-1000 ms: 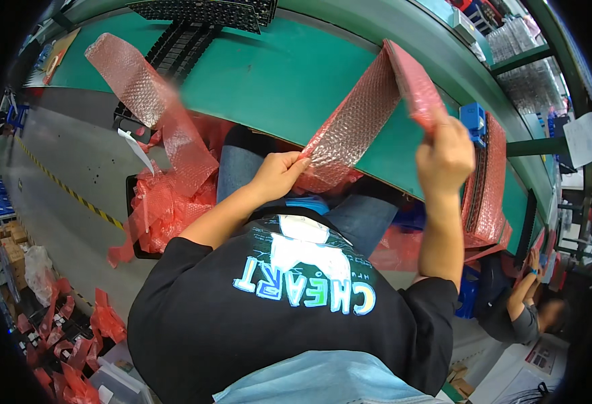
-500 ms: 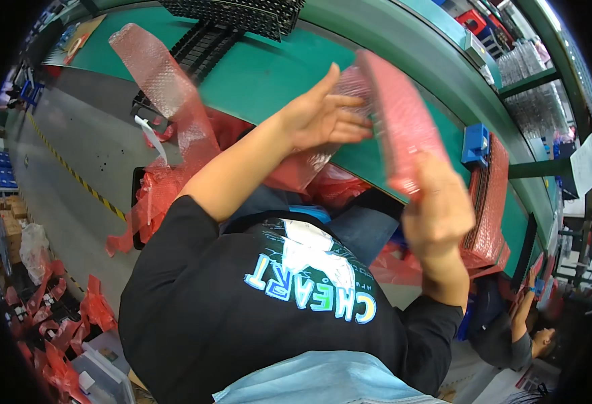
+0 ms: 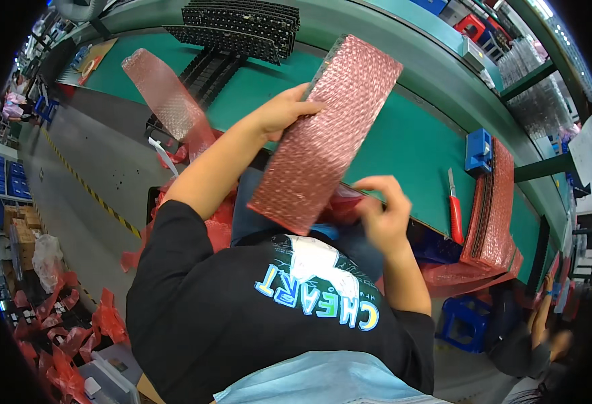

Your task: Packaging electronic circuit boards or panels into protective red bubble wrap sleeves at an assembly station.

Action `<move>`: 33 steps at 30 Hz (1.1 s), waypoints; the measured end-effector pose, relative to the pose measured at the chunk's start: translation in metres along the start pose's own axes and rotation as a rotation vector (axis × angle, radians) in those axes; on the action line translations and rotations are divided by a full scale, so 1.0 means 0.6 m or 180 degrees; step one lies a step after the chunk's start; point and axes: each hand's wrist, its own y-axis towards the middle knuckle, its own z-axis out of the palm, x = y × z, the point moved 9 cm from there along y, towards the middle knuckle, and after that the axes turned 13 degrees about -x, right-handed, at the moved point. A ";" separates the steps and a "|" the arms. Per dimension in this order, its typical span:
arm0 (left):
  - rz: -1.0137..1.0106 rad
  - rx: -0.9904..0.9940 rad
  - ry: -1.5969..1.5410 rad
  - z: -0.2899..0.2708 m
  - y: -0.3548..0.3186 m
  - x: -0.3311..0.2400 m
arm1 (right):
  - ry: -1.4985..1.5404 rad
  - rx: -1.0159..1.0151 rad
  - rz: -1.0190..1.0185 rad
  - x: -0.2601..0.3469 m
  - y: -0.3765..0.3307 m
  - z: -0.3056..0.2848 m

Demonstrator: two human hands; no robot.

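Above the lap, at the bench edge: pink bubble-wrap pack, long and flat, tilted, upper end over the green bench.
Left hand: fingers clamped on the pack's left long edge, near its upper end.
Right hand: blurred, at the pack's lower right corner, over red wrap; fingers curled, grip cannot be told.
Bench, far side: black trays in rows.
Bench, right: blue box, red-handled knife, stack of wrapped packs just beside them.
Left of bench: loose bubble-wrap sleeve, standing up.
Floor, left: red wrap scraps.
Lower right: another person's hand, well apart.
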 end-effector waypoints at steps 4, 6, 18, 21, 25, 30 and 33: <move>-0.0188 0.0579 0.0384 0.002 -0.052 0.002 | 0.3424 0.0240 0.1772 -0.113 0.037 0.039; -0.0547 0.0786 0.0568 0.000 -0.085 0.028 | 0.4366 0.0438 0.1969 -0.098 0.046 0.058; -0.1240 0.0912 0.0901 -0.002 -0.174 0.111 | 0.3675 -0.1400 0.1965 -0.187 0.041 -0.040; -0.1252 0.0909 0.1022 0.003 -0.170 0.113 | 0.3451 -0.1664 0.1898 -0.183 0.042 -0.066; -0.0973 0.1110 0.1570 0.011 -0.163 0.104 | 0.3351 -0.1842 0.2221 -0.179 0.037 -0.074; -0.0780 0.1317 0.1520 0.010 -0.156 0.119 | 0.3558 -0.1774 0.1529 -0.113 0.038 -0.106; -0.0938 0.1349 0.1316 0.012 -0.155 0.125 | 0.3360 -0.1843 0.1554 -0.117 0.047 -0.115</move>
